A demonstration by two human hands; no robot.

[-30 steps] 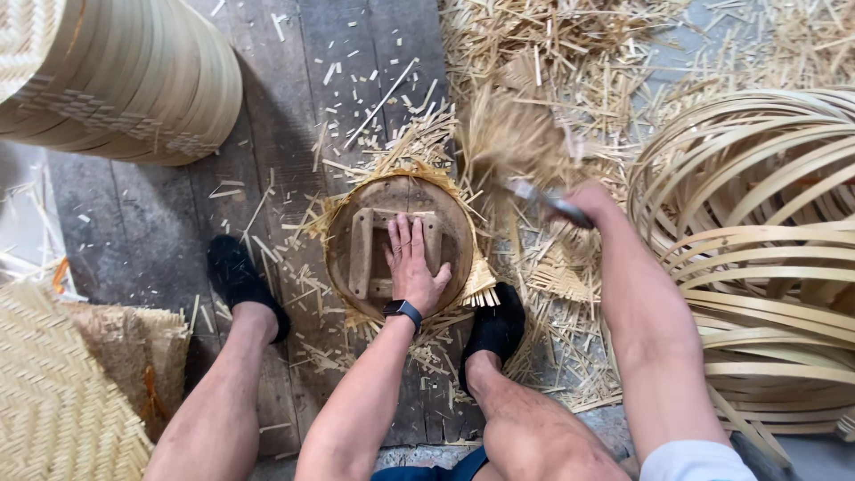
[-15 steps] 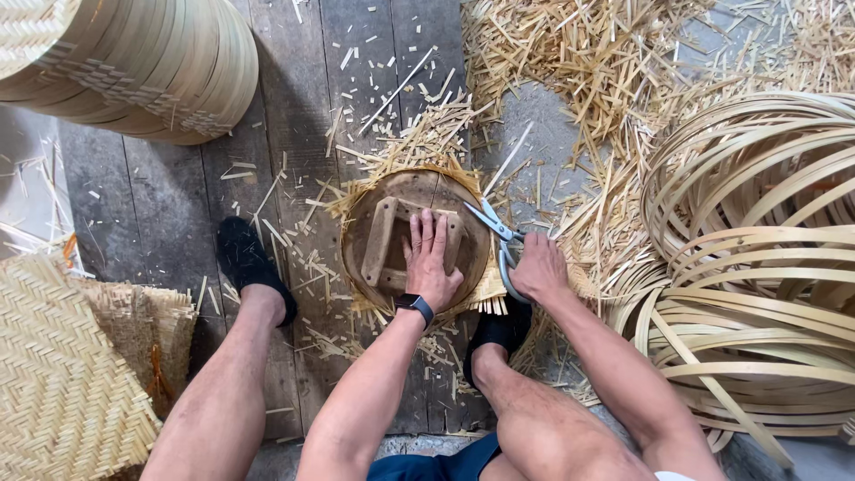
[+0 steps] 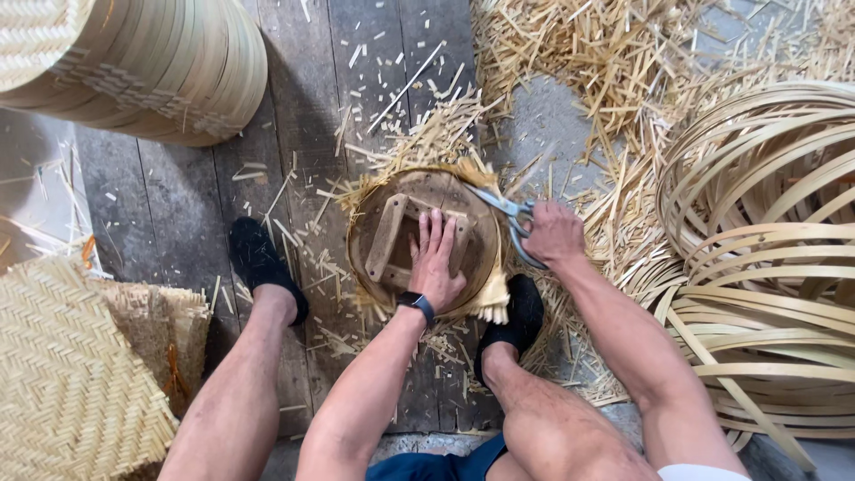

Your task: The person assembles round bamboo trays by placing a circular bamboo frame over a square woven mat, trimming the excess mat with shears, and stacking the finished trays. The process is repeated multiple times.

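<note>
A round wooden disc (image 3: 383, 218) with a raised wooden frame lies on the plank floor between my feet, with bamboo strip ends sticking out all around its rim. My left hand (image 3: 436, 263), with a dark watch at the wrist, presses flat on the disc. My right hand (image 3: 554, 233) grips grey metal scissors (image 3: 500, 209) whose blades point at the disc's upper right edge, where the strips fan out.
A large woven bamboo drum (image 3: 151, 67) lies at top left. Woven mats (image 3: 67, 365) sit at bottom left. Coiled bamboo hoops (image 3: 766, 258) are stacked on the right. Cut strips (image 3: 588, 62) litter the floor behind the disc. My feet wear black shoes (image 3: 258, 258).
My right hand came in from the right with the scissors and now holds the blades at the disc's upper right edge. The left hand stays pressed on the disc.
</note>
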